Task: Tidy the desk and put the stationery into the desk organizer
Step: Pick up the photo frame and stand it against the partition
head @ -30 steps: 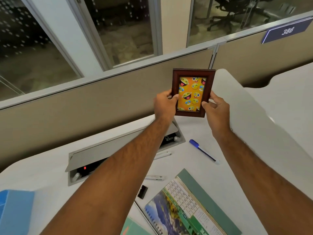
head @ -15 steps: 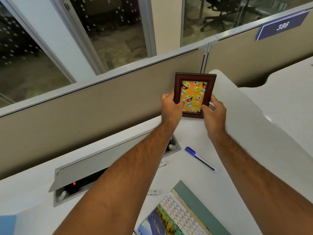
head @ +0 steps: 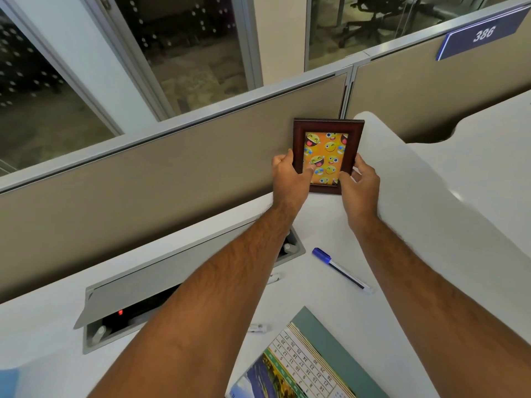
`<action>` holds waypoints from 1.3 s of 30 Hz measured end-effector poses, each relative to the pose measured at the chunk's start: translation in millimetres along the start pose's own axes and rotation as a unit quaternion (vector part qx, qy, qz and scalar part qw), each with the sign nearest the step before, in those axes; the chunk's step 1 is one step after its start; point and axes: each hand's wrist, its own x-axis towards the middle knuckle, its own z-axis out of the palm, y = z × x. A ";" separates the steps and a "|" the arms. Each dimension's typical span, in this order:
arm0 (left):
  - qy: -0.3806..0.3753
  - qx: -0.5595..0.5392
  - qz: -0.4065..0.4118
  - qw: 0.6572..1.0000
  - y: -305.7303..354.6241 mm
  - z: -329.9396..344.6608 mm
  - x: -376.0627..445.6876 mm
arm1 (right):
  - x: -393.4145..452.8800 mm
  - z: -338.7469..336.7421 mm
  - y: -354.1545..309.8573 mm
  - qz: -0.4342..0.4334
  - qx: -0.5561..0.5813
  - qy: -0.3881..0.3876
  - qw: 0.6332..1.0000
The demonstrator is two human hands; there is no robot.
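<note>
A dark wooden picture frame (head: pixel 327 129) with an orange emoji picture stands upright at the far corner of the white desk (head: pixel 330 225), against the beige partition. My left hand (head: pixel 288 179) grips its left edge, thumb on the picture. My right hand (head: pixel 359 185) grips its lower right edge. A blue-capped pen (head: pixel 342 270) lies on the desk nearer to me, under my right forearm's left side. Two small white pens (head: pixel 258 328) show beside my left forearm. No desk organizer is in view.
A grey cable box (head: pixel 161 285) with its lid raised sits in the desk on the left. A desk calendar (head: pixel 304 363) lies at the bottom edge. A white curved divider (head: pixel 431 202) bounds the desk on the right. Something blue (head: pixel 7 382) peeks in at the bottom left.
Both hands have carried the frame away from me and down into the desk's far corner. The view has shifted forward with them.
</note>
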 end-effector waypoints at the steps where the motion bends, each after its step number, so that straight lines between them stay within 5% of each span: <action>1: -0.001 0.000 -0.001 1.000 -0.1 -0.1 -0.4 | 0.7 0.4 0.0 0.001 -0.003 0.001 1.000; 23: -0.091 0.029 -0.053 0.994 4.7 -12.4 -14.6 | -20.6 -6.6 20.0 0.009 -0.057 -0.045 0.997; 31: -0.040 -0.055 -0.084 0.994 4.0 9.4 -16.2 | -11.2 -17.5 35.6 0.010 -0.096 -0.047 0.994; 39: -0.038 -0.044 -0.026 0.998 -2.6 -4.6 -6.9 | -10.4 -13.5 32.9 0.030 -0.066 -0.049 0.996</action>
